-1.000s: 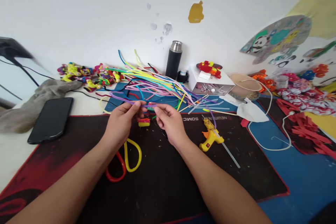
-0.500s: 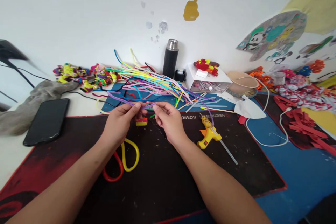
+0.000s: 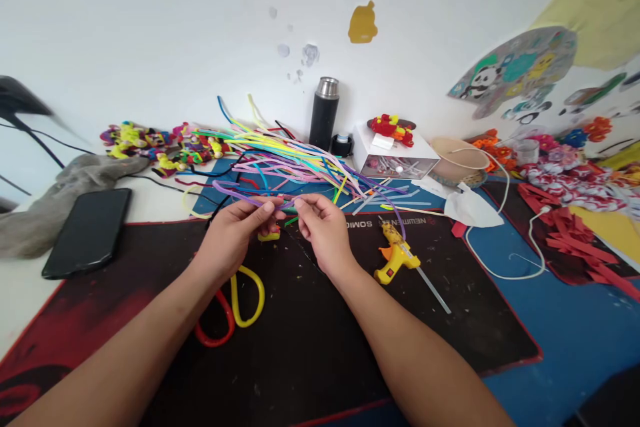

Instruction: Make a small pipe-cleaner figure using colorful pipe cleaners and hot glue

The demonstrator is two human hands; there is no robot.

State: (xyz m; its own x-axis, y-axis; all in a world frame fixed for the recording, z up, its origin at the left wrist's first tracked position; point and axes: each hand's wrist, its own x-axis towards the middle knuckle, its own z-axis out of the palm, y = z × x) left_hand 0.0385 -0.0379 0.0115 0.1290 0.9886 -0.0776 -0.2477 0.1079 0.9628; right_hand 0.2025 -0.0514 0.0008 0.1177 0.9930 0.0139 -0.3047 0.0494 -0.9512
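Note:
A purple pipe cleaner (image 3: 235, 194) is pinched between my two hands over the back of the dark mat. My left hand (image 3: 240, 230) grips it between thumb and forefinger, and its bent end sticks out to the left. Close beside it, my right hand (image 3: 323, 227) pinches the same pipe cleaner with fingers curled. Scissors with one red and one yellow handle (image 3: 249, 297) lie below my left wrist, their blades hidden by the hand. Right of my right hand lies a yellow hot glue gun (image 3: 399, 259) with a clear glue stick in it. Behind both hands spreads a pile of coloured pipe cleaners (image 3: 295, 153).
A black phone (image 3: 87, 232) and grey cloth (image 3: 80, 187) lie at the left. Behind stand a black thermos (image 3: 324, 113) and a white drawer box (image 3: 395, 160). Small fuzzy figures (image 3: 130, 139) sit at the back left; red strips (image 3: 580, 237) and a white cable (image 3: 505, 275) lie right.
The bent left end of the purple pipe cleaner has shifted slightly right and down. Both hands stay nearly in place, still pinching it. The view has turned a little.

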